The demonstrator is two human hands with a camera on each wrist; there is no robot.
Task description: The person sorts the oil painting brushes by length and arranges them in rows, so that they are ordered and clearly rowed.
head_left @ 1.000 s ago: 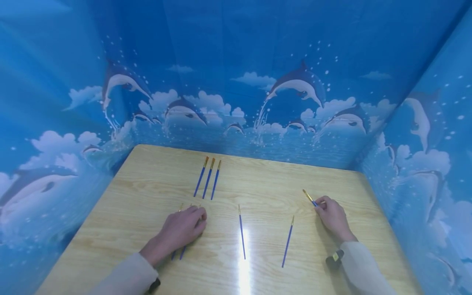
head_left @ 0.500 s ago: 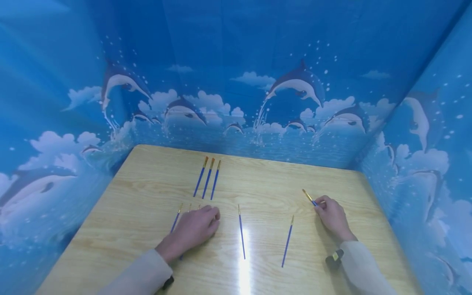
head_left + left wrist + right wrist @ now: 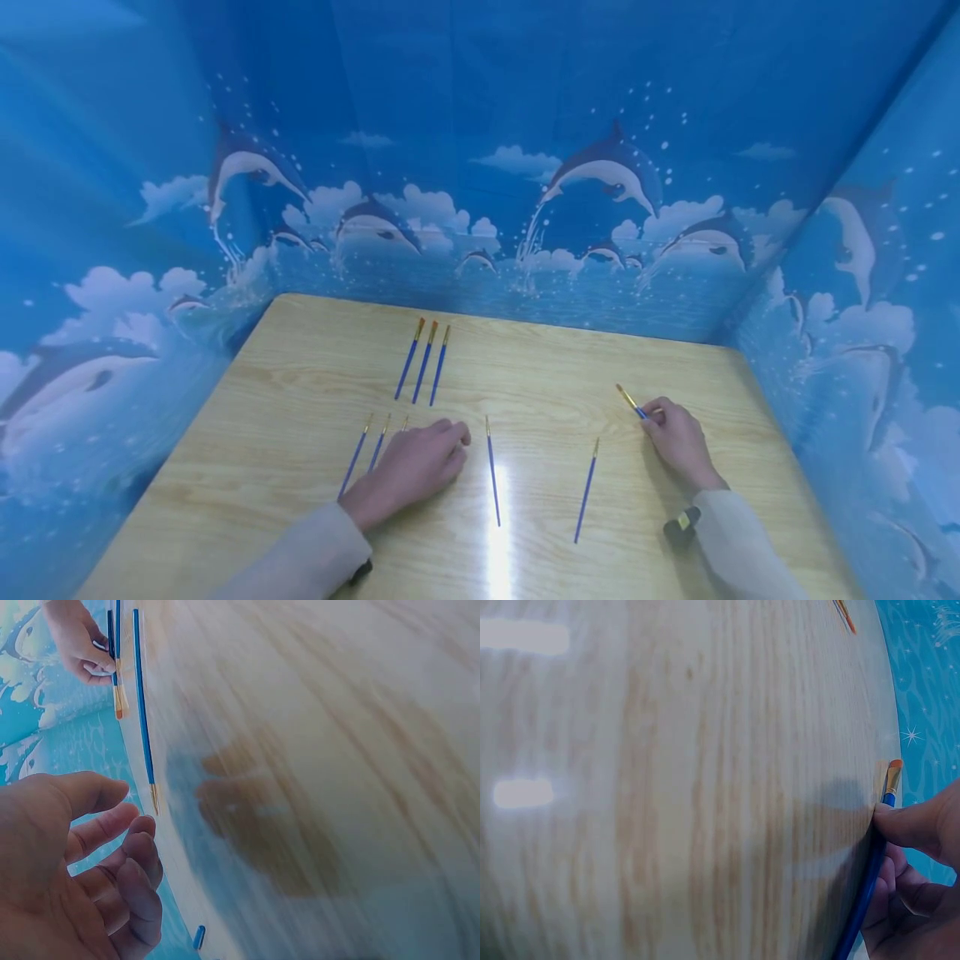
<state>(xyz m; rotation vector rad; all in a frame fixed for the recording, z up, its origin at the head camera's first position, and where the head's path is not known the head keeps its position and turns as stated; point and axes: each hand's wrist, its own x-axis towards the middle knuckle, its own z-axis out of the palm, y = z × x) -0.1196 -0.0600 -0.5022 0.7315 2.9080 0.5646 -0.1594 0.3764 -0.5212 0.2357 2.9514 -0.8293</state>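
In the head view my left hand (image 3: 420, 462) hovers over a row of three thin paintbrushes, covering much of the rightmost paintbrush (image 3: 405, 422). The left wrist view shows its fingers (image 3: 141, 892) loosely bent, with nothing between them. A single paintbrush (image 3: 492, 475) lies just right of that hand, and another paintbrush (image 3: 587, 492) lies farther right. My right hand (image 3: 678, 442) pinches a blue-handled paintbrush (image 3: 874, 866) between thumb and fingers, its gold ferrule and brown bristles angled up and left in the head view. Part of its handle is hidden by the hand.
Three blue paintbrushes, among them the middle brush (image 3: 424, 363), lie side by side near the back of the wooden table (image 3: 525, 358). Blue dolphin-printed sheeting (image 3: 480, 167) encloses the back and sides. Glare marks the table's front middle.
My left hand has moved to the right, off the left paintbrushes, uncovering more of two of them. The right hand and its paintbrush have stayed still.
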